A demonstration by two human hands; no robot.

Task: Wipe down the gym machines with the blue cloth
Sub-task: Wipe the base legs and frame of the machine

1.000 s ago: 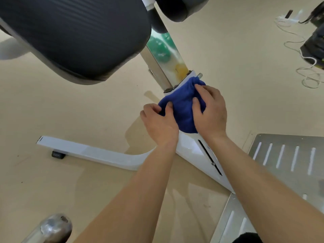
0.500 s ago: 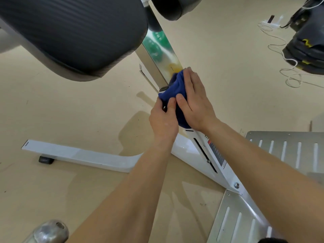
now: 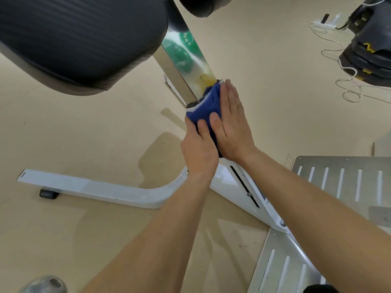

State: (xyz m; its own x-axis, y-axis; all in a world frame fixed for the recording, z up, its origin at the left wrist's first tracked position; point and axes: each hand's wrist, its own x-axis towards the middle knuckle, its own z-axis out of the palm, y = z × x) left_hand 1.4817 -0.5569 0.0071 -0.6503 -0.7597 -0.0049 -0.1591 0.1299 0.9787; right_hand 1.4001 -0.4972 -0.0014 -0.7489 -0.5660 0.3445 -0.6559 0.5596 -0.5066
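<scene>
Head view, looking down past both forearms. My left hand (image 3: pixel 198 152) and right hand (image 3: pixel 233 125) meet on the slanted white steel beam (image 3: pixel 224 183) of the gym machine, at the joint where the mirrored chrome post (image 3: pixel 184 68) slots into it. A folded dark blue cloth (image 3: pixel 206 106) wraps over that joint, sandwiched between my two hands.

Right hand: fingers (image 3: pixel 229 94) straight and together, palm flat against the right face of the blue cloth. Fingertips reach just past its upper edge toward the chrome post. Thumb lies on top of the cloth. Nothing curled, pressing only.

Left hand: thumb (image 3: pixel 202 129) laid on the cloth's upper face just beside the right thumb; touching or not, cannot tell. The other fingers curl round the left side of cloth and beam, tips hidden underneath. This hand grips the cloth against the beam.

The cloth shows ahead of my left knuckles and left of my right fingers, with a pale hem at its far edges.

Beyond my fingertips, up and left: large black ribbed seat pad (image 3: pixel 80 39). Left of my left wrist: curved white floor leg (image 3: pixel 95 190) on a small black rubber foot (image 3: pixel 48 193). Right of my right forearm: slotted grey metal footplate (image 3: pixel 347 182). Far right, well apart: black equipment (image 3: pixel 372 49) and loose white cable (image 3: pixel 338 62) on the beige floor (image 3: pixel 84 134).
</scene>
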